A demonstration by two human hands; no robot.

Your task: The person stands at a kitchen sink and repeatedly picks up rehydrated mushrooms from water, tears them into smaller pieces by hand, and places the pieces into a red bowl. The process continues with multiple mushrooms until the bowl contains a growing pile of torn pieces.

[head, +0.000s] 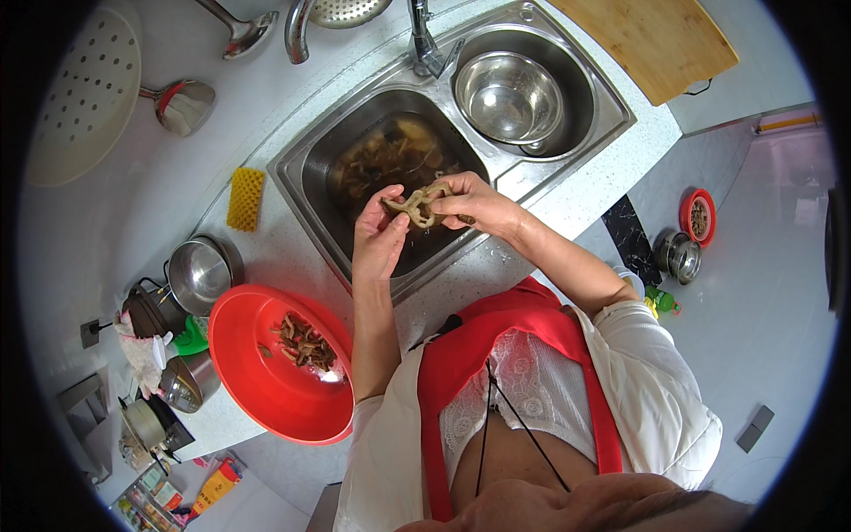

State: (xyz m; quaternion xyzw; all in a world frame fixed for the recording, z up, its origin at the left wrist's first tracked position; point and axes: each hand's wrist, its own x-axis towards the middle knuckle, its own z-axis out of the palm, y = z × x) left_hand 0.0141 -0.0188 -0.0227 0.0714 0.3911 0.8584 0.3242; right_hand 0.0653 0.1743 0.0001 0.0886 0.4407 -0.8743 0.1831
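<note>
Between my two hands, a wet, curled brownish-beige food piece [420, 206], perhaps a mushroom or offal, is held over the near part of the left sink basin [319, 166]. My left hand [382, 233] pinches its left end between thumb and fingers. My right hand [475, 205] grips the other end, fingers bent over it. Below them, the steel basin holds brownish water with many brown food pieces [399, 149] in it. A red plastic basin [246, 372] stands on the counter at the left, with a heap of brown strips [306, 342] inside.
A steel bowl [508, 98] sits in the right sink basin, near the faucet [425, 50]. A yellow sponge [246, 199] lies left of the sink. Steel pots [201, 276] stand behind the red basin. At the top right is a wooden cutting board [655, 43].
</note>
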